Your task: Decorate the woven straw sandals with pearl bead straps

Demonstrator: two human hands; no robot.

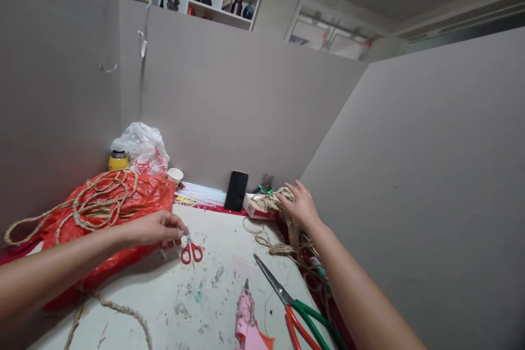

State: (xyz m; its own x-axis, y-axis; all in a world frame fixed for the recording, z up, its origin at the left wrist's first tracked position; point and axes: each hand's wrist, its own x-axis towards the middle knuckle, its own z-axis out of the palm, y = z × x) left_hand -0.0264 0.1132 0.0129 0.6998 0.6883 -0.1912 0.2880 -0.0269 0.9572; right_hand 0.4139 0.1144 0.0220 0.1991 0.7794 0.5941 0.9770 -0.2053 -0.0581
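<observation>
My left hand [166,228] is over the left part of the white board, fingers curled together at the tip of small red-handled scissors [191,251]; whether it grips them is too small to tell. At the back right, my right hand [299,202] has its fingers spread over a bundle of braided straw cord [273,201] on a small box. Large shears [283,292] with green and orange handles lie on the board near my right forearm. A pink glue gun [246,314] rests at the front. Coiled straw rope [98,202] sits on a red plastic bag [151,197] at the left.
A black phone [237,190] leans at the back edge of the white board [213,284], beside clear sticks [203,193] and a paper cup [175,175]. A white plastic bag [143,147] and yellow jar [118,161] stand back left. Grey partitions [229,98] enclose the table.
</observation>
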